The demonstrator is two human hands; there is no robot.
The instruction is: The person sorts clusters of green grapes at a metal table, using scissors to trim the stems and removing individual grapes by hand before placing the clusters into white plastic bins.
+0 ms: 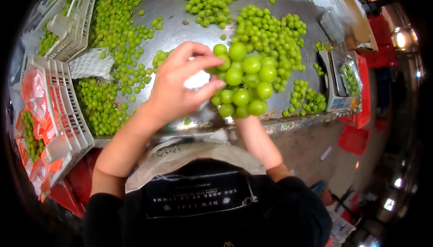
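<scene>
A bunch of large green grapes (246, 80) is held up close, above the near edge of the metal table. My right forearm (257, 143) rises behind it; the bunch hides that hand and its fingers, but the bunch rests in its hold. My left hand (180, 82) is at the bunch's left side. Its thumb and index finger are apart, with their tips at the outer grapes, and nothing shows gripped between them.
Loose grapes (117, 30) spread over the table's left side. Larger clusters (270, 39) lie beyond the bunch. White plastic crates (67, 102) line the left edge. A scale (336, 80) carrying a pack of grapes stands at right. A red crate (354, 139) is on the floor.
</scene>
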